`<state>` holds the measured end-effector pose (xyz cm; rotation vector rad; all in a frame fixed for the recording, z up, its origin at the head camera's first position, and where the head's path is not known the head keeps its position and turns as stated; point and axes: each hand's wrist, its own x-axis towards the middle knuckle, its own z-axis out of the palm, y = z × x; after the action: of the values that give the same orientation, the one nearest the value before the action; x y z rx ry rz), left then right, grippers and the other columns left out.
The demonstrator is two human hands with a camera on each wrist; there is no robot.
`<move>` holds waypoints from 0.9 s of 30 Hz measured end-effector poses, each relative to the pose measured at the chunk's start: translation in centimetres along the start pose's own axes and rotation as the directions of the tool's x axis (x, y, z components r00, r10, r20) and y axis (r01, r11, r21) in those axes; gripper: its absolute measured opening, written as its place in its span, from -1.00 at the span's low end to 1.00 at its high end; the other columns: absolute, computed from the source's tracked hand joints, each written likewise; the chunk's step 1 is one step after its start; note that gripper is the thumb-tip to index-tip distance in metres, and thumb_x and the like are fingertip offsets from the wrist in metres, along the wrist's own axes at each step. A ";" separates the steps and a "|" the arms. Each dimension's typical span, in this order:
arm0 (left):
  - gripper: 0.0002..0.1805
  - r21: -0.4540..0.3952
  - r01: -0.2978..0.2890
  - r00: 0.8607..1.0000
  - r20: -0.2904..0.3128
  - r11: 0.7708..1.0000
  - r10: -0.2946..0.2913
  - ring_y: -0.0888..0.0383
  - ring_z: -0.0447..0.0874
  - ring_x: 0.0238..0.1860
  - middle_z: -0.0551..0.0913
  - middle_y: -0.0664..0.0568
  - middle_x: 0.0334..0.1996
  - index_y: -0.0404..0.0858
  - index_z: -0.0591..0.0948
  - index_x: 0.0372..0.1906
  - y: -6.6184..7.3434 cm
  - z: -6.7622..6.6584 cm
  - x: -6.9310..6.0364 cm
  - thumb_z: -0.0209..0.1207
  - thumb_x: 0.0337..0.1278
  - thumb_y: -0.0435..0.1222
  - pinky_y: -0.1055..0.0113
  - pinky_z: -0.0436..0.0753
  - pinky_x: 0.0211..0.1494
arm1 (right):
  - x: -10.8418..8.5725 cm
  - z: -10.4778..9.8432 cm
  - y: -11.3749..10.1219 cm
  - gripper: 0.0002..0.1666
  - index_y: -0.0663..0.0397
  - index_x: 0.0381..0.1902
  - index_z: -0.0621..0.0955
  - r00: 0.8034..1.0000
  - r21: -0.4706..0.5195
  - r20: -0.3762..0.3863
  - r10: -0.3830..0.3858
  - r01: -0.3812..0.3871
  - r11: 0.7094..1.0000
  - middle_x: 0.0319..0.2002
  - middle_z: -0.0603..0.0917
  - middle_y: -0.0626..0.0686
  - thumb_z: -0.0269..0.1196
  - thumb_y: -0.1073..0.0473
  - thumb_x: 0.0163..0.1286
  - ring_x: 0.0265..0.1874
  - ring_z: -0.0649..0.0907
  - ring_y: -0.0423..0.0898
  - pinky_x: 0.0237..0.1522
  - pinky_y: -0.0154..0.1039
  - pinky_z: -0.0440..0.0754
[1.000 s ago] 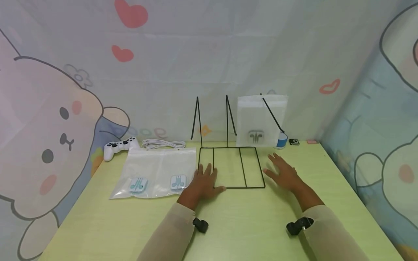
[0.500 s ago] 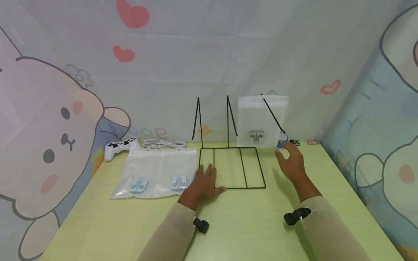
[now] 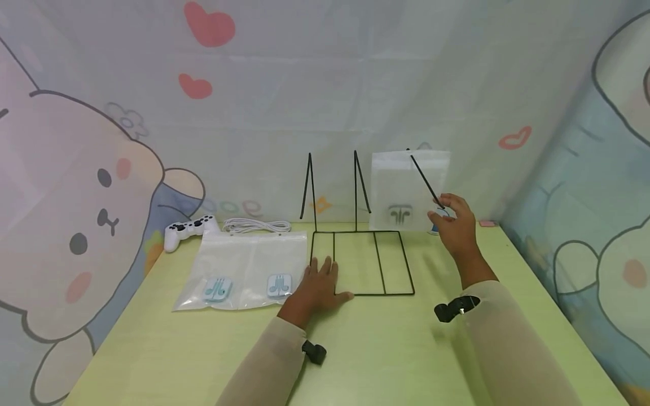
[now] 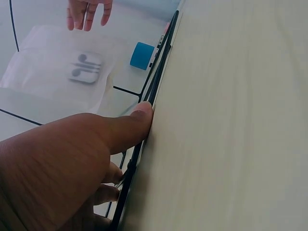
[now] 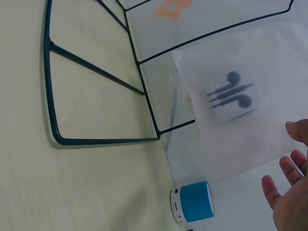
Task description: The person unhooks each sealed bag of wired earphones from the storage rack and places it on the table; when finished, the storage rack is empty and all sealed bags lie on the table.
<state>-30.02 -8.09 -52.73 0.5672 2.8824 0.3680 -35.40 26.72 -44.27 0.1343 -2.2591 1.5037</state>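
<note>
My left hand (image 3: 317,287) rests on the front left of a black wire display stand (image 3: 398,294), fingers straight and spread, thumb along the front rod. From the stand's right prong hangs a frosted zip bag (image 3: 391,186), with an earphone case (image 5: 231,96) showing through its lower part. My right hand (image 3: 459,225) is raised at that prong's front end, thumb and fingers apart around the tip. In the right wrist view its fingers are loosely bent, with nothing seen between them; whether they touch the prong, I cannot tell.
Left of the stand lies another clear bag (image 3: 249,254) with two earphone cases (image 3: 217,289). Behind it are a white game controller (image 3: 188,230) and a coiled white cable (image 3: 256,225). A small blue cylinder (image 5: 197,202) stands behind the hanging bag; a pink block (image 3: 488,224) sits farther right.
My right hand has moved up and forward from beside the stand's base to the right prong's tip. The left hand stays on the base, and the hanging bag has not moved.
</note>
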 end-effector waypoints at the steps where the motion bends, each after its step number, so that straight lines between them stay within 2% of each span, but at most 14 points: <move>1: 0.07 0.001 0.002 1.000 0.003 1.000 -0.002 -0.49 -0.17 0.77 0.03 -0.27 0.79 -0.34 0.11 0.77 0.0 0.0 0.0 0.06 0.56 0.33 -0.28 0.04 0.81 | 0.1 0.0 -0.1 -0.50 0.30 0.40 0.64 1.000 0.001 -0.006 0.004 -0.003 1.000 0.55 0.45 0.17 0.35 0.23 0.60 0.55 0.44 0.10 0.48 0.13 0.54; 3: 0.07 0.005 0.002 1.000 -0.001 1.000 -0.002 -0.50 -0.15 0.77 0.03 -0.27 0.79 -0.34 0.12 0.77 0.0 -0.1 0.0 0.06 0.55 0.33 -0.28 0.05 0.80 | 0.1 0.2 -0.2 -0.54 0.29 0.36 0.68 1.000 0.006 -0.019 0.008 -0.008 1.000 0.52 0.46 0.18 0.35 0.25 0.59 0.54 0.45 0.10 0.49 0.19 0.53; 7: 0.07 0.012 0.003 1.000 -0.008 1.000 -0.003 -0.50 -0.14 0.77 0.04 -0.27 0.79 -0.34 0.13 0.76 -0.1 -0.2 0.1 0.06 0.55 0.33 -0.27 0.05 0.81 | 0.1 0.6 -0.6 -0.58 0.29 0.32 0.70 0.999 0.017 -0.034 0.013 -0.013 1.000 0.45 0.46 0.17 0.35 0.28 0.58 0.51 0.46 0.08 0.50 0.16 0.52; 14: 0.06 0.006 -0.004 1.000 -0.017 1.000 0.004 -0.51 -0.10 0.76 0.09 -0.29 0.77 -0.35 0.17 0.75 -0.1 -0.2 0.1 0.09 0.53 0.33 -0.28 0.09 0.79 | -0.3 1.6 -0.9 -0.65 0.32 0.23 0.73 0.998 -0.023 -0.057 -0.040 0.039 0.999 0.34 0.46 0.26 0.36 0.30 0.56 0.34 0.48 0.14 0.35 0.11 0.41; 17: 0.07 0.008 -0.003 1.000 -0.015 1.000 0.003 -0.51 -0.10 0.76 0.08 -0.29 0.78 -0.35 0.16 0.75 -0.1 -0.1 0.1 0.08 0.53 0.33 -0.27 0.09 0.79 | -0.5 2.0 -0.9 -0.67 0.31 0.20 0.74 0.996 -0.055 -0.067 -0.058 0.054 0.997 0.36 0.47 0.30 0.36 0.31 0.56 0.33 0.49 0.20 0.39 0.18 0.43; 23: 0.06 -0.002 0.002 1.000 -0.017 1.000 -0.002 -0.50 -0.13 0.77 0.06 -0.27 0.78 -0.34 0.15 0.76 0.0 -0.3 -0.1 0.07 0.55 0.33 -0.27 0.06 0.80 | -0.8 3.0 -1.3 -0.68 0.35 0.19 0.74 0.985 -0.146 -0.072 -0.154 0.143 0.979 0.29 0.46 0.42 0.33 0.34 0.56 0.35 0.50 0.43 0.46 0.39 0.44; 25: 0.06 -0.006 0.002 1.000 -0.016 1.000 -0.002 -0.50 -0.13 0.77 0.06 -0.27 0.78 -0.34 0.14 0.76 0.0 -0.3 -0.2 0.08 0.55 0.33 -0.27 0.06 0.80 | -0.8 3.0 -1.3 -0.67 0.35 0.20 0.73 0.986 -0.141 -0.063 -0.152 0.142 0.980 0.30 0.45 0.42 0.32 0.34 0.57 0.36 0.51 0.45 0.46 0.39 0.46; 27: 0.06 -0.005 0.000 1.000 -0.017 1.000 0.000 -0.50 -0.13 0.77 0.06 -0.27 0.78 -0.33 0.14 0.76 0.0 -0.3 -0.2 0.08 0.55 0.33 -0.27 0.07 0.80 | -0.8 2.9 -1.3 -0.67 0.34 0.22 0.73 0.992 -0.101 -0.042 -0.117 0.112 0.989 0.34 0.43 0.40 0.32 0.33 0.58 0.30 0.52 0.39 0.44 0.31 0.49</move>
<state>-29.86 -8.22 -52.41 0.5663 2.8965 0.3813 -35.12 23.45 -44.37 0.1941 -2.2423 1.3211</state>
